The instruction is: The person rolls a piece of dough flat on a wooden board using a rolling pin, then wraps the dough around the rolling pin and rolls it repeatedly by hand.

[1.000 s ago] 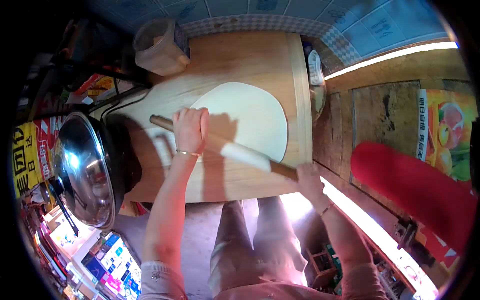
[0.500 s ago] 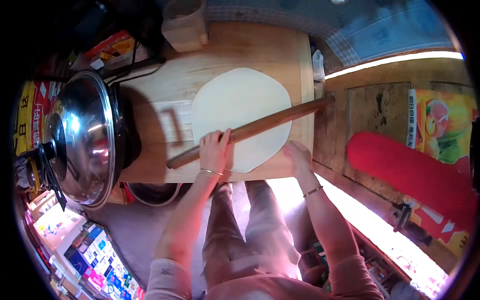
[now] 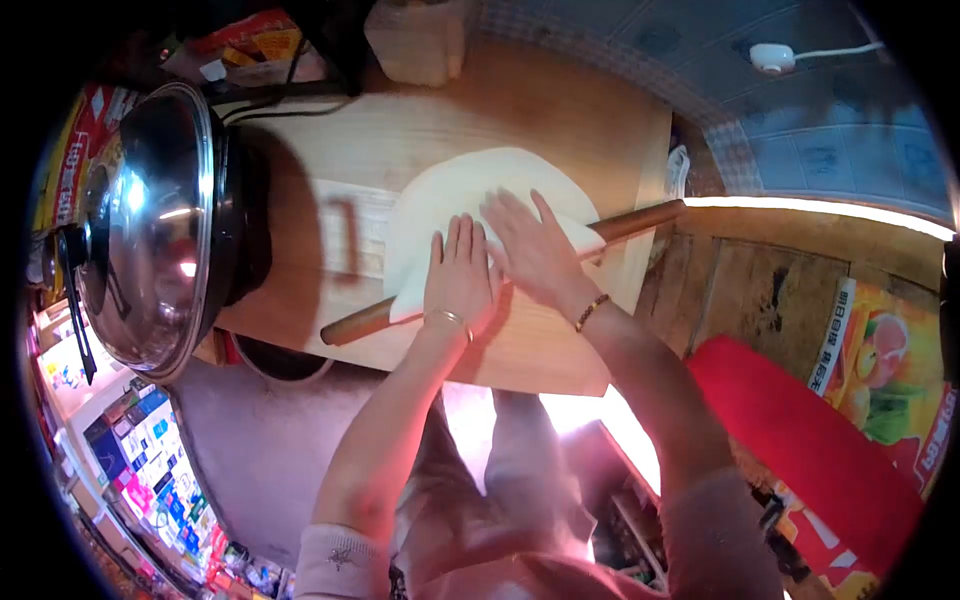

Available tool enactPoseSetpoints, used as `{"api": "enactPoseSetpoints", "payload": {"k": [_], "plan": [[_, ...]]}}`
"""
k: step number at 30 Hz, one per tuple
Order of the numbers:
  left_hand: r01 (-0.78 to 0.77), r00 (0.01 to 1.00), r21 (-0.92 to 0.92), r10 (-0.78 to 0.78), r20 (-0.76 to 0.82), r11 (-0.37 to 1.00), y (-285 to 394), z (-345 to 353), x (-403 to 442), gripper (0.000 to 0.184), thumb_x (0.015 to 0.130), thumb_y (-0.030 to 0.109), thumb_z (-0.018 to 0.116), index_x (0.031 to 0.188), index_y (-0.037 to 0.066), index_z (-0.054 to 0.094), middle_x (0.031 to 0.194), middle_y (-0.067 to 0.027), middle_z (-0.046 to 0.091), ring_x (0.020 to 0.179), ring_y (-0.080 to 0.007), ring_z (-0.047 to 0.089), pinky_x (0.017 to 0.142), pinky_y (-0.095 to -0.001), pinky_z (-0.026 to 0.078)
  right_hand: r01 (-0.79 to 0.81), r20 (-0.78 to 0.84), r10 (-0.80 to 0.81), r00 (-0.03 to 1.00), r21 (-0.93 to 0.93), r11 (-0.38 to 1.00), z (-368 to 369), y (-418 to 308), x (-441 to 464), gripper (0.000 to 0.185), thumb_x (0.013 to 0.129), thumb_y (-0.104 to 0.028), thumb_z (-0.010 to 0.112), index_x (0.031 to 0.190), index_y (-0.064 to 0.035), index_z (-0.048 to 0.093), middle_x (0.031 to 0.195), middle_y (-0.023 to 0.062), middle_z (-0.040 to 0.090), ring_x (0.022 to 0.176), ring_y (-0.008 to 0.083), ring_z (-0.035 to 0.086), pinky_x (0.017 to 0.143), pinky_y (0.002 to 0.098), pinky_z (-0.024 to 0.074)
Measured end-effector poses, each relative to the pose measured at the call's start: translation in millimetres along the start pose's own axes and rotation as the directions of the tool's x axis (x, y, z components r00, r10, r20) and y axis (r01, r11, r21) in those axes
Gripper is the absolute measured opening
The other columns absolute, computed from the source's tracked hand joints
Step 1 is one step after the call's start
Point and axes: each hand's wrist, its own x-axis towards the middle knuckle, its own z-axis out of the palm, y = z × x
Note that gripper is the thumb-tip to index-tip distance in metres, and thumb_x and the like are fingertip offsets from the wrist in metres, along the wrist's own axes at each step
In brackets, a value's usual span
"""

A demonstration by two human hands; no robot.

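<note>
A thin, pale sheet of dough [image 3: 450, 190] lies on the wooden board, its near part wrapped over a long rolling pin [image 3: 640, 222]. Both bare wooden ends of the pin stick out past the dough, and its middle is covered. My left hand [image 3: 462, 275] rests flat on the wrapped dough left of centre, fingers stretched out and pointing away from me. Close beside it, my right hand [image 3: 535, 248] also lies on the dough over the pin, fingers extended and slightly apart. Neither hand is closed around anything.
A large pan with a glass lid [image 3: 160, 230] stands at the left of the wooden board [image 3: 540, 350]. A plastic container [image 3: 418, 45] sits at the back. To the right are a long red object [image 3: 800, 440] and a wooden panel with a fruit-printed box [image 3: 880, 350].
The near part of the dough is now wrapped over the rolling pin. My right hand has moved from the board's front edge onto the dough beside my left. The view has shifted.
</note>
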Motion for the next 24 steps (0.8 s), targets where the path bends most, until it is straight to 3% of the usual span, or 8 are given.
{"api": "enactPoseSetpoints", "payload": {"k": [1,6,7,11,15,20,22,24], "plan": [[-0.023,0.996,-0.07,0.029,0.083,0.997,9,11,-24,0.059,0.093,0.027,0.04,0.139,-0.008,0.032,0.147,-0.0231,0.032,0.139,-0.0346,0.025,0.114,-0.0497,0.018,-0.05,0.155,0.042,0.987,0.049,0.998,-4,-13,-26,0.057,0.088,-0.036,0.052,0.133,-0.0021,0.046,0.144,0.0147,0.039,0.139,0.0282,0.025,0.115,0.0453,0.012],[0.028,0.999,-0.357,-0.032,-0.006,0.934,61,46,-103,0.068,0.088,0.027,0.045,0.142,-0.01,0.026,0.146,-0.0272,0.031,0.138,-0.0402,0.027,0.114,-0.0554,0.013,-0.1,0.344,0.019,0.939,0.218,0.971,-24,-43,-108,0.065,0.086,-0.04,0.052,0.138,-0.0027,0.042,0.147,0.0149,0.036,0.14,0.0305,0.026,0.115,0.0503,0.0125],[0.055,0.997,-0.258,-0.065,-0.032,0.965,52,26,-74,0.067,0.087,0.026,0.045,0.14,-0.01,0.028,0.144,-0.0276,0.033,0.137,-0.04,0.029,0.114,-0.055,0.013,0.005,0.287,-0.02,0.958,0.051,0.999,-4,-29,-84,0.062,0.088,-0.039,0.05,0.138,-0.0024,0.042,0.146,0.015,0.037,0.139,0.03,0.026,0.114,0.0501,0.0141],[0.149,0.986,0.16,-0.135,-0.095,0.976,26,45,-20,0.068,0.084,0.029,0.048,0.137,-0.01,0.035,0.146,-0.0255,0.031,0.138,-0.0387,0.027,0.114,-0.0532,0.012,-0.104,0.011,0.104,0.995,0.202,0.974,15,-4,-22,0.06,0.088,-0.036,0.049,0.136,0.0005,0.043,0.144,0.0147,0.04,0.138,0.0293,0.03,0.114,0.0495,0.0162],[0.043,0.999,-0.371,-0.038,0.02,0.928,71,35,-106,0.065,0.086,0.029,0.044,0.139,-0.008,0.036,0.149,-0.0209,0.032,0.141,-0.0329,0.024,0.116,-0.0489,0.012,-0.065,0.298,-0.001,0.955,0.211,0.975,-17,-46,-119,0.066,0.09,-0.045,0.046,0.134,0.0046,0.044,0.14,0.0197,0.043,0.134,0.0362,0.033,0.113,0.0491,0.018],[0.228,0.974,-0.148,-0.228,0.016,0.962,38,2,-9,0.061,0.088,0.027,0.042,0.137,-0.008,0.037,0.147,-0.0203,0.035,0.141,-0.0314,0.024,0.115,-0.05,0.012,-0.071,0.086,0.064,0.994,0.079,0.994,5,-9,-37,0.064,0.092,-0.044,0.044,0.132,0.0062,0.044,0.14,0.0198,0.044,0.135,0.0333,0.033,0.113,0.0476,0.0187],[0.199,0.934,-0.015,-0.194,-0.299,0.98,10,21,26,0.06,0.087,0.027,0.042,0.134,-0.01,0.039,0.145,-0.0224,0.037,0.14,-0.0327,0.027,0.114,-0.0522,0.014,-0.112,0.0,0.113,0.994,0.132,0.985,-6,2,8,0.058,0.093,-0.035,0.043,0.133,0.0067,0.043,0.143,0.0209,0.04,0.137,0.0291,0.03,0.115,0.044,0.017],[0.106,0.992,-0.063,-0.11,-0.057,0.992,36,17,-26,0.06,0.088,0.027,0.043,0.136,-0.009,0.038,0.145,-0.0234,0.035,0.14,-0.0335,0.027,0.114,-0.0516,0.015,-0.119,0.126,0.098,0.987,0.165,0.979,0,-16,-45,0.059,0.092,-0.036,0.043,0.134,0.0055,0.042,0.144,0.0208,0.038,0.138,0.0301,0.028,0.115,0.0464,0.0155]]}}
